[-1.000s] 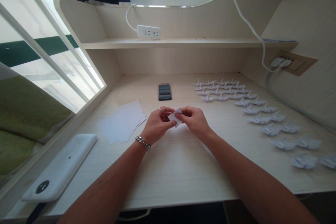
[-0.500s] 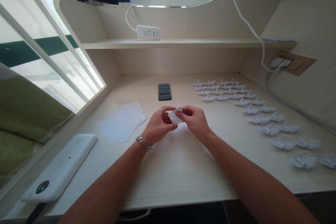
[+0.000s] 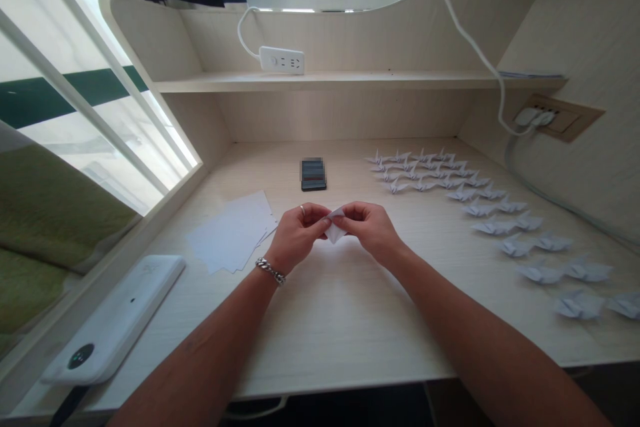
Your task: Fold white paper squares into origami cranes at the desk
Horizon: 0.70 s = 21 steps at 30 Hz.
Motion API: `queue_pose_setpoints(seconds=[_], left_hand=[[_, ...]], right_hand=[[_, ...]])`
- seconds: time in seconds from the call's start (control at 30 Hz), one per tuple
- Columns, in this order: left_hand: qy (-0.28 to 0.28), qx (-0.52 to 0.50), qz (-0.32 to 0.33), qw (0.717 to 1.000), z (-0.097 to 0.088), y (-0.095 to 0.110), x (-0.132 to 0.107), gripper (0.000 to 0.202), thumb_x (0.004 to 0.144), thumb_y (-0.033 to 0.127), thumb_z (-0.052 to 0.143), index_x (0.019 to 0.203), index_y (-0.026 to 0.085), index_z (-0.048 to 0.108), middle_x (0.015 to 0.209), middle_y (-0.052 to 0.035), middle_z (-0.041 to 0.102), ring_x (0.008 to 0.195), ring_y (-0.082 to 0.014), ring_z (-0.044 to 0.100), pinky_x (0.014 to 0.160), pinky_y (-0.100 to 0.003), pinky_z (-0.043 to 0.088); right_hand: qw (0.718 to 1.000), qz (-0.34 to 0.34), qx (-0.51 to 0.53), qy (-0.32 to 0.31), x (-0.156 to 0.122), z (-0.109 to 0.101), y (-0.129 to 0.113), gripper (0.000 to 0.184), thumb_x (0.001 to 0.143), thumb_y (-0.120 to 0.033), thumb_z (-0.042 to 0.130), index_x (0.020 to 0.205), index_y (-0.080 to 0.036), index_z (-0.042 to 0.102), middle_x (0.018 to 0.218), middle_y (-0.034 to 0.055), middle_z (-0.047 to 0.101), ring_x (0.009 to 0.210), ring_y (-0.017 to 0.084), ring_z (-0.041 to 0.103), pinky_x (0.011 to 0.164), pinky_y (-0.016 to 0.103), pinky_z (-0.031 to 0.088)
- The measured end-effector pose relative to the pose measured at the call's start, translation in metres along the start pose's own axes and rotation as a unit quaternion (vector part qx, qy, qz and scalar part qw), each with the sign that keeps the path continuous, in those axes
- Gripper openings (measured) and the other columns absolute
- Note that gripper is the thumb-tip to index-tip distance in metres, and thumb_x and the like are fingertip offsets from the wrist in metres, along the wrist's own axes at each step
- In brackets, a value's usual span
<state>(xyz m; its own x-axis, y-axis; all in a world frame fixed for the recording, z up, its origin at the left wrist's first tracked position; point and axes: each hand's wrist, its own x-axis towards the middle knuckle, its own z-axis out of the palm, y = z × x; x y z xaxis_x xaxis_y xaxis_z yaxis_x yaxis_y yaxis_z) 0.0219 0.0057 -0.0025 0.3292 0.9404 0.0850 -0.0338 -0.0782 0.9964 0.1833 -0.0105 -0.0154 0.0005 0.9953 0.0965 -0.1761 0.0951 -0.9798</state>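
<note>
1. My left hand (image 3: 299,235) and right hand (image 3: 371,237) are both closed, pinching a folded paper (image 3: 335,232) from either side.
2. The folded paper sits between them, over the counter (image 3: 340,340).
3. Loose sheets (image 3: 230,232) lie to my left; rows of paper cranes (image 3: 540,273) lie to my right.

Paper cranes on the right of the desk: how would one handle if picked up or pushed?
A crane is probably very light, since it looks folded from thin paper like the loose sheets. Its slim neck and wings would likely crush under a firm pinch. Nothing fixes it to the smooth desk, so a push would probably slide or tip it.
</note>
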Motion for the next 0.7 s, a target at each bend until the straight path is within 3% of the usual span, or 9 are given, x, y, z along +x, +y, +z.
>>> queue_pose_setpoints(seconds=[0.27, 0.53, 0.7], left_hand=[[0.011, -0.012, -0.014, 1.0, 0.0016, 0.0027, -0.0004, 0.025, 0.068, 0.027, 0.076, 0.084, 0.011, 0.066, 0.072, -0.0049, 0.07, 0.065, -0.0146, 0.065, 0.061, -0.027, 0.054], [0.034, -0.072, -0.019, 0.997, 0.0005, 0.0034, -0.0003, 0.013, 0.064, 0.017, 0.074, 0.076, 0.012, 0.069, 0.067, -0.0021, 0.069, 0.064, -0.0132, 0.064, 0.062, -0.026, 0.054], [0.042, -0.093, -0.026, 0.994, 0.0013, 0.0045, -0.0005, 0.01, 0.063, 0.016, 0.073, 0.072, 0.012, 0.07, 0.065, -0.0021, 0.067, 0.063, -0.0123, 0.062, 0.063, -0.026, 0.053]], right_hand=[[1.0, 0.017, 0.007, -0.003, -0.002, 0.0008, -0.0043, 0.035, 0.055, -0.038, 0.085, 0.076, -0.013, 0.072, 0.07, 0.0047, 0.069, 0.066, 0.017, 0.063, 0.065, 0.034, 0.053], [0.996, 0.04, 0.073, 0.014, -0.0016, -0.0002, -0.0067, 0.023, 0.055, -0.025, 0.082, 0.074, -0.016, 0.073, 0.07, 0.0032, 0.07, 0.068, 0.017, 0.065, 0.069, 0.034, 0.055], [0.996, 0.033, 0.088, 0.003, -0.002, 0.0005, -0.0091, 0.021, 0.063, -0.031, 0.078, 0.074, -0.014, 0.075, 0.075, 0.0063, 0.072, 0.073, 0.019, 0.066, 0.074, 0.036, 0.055]])
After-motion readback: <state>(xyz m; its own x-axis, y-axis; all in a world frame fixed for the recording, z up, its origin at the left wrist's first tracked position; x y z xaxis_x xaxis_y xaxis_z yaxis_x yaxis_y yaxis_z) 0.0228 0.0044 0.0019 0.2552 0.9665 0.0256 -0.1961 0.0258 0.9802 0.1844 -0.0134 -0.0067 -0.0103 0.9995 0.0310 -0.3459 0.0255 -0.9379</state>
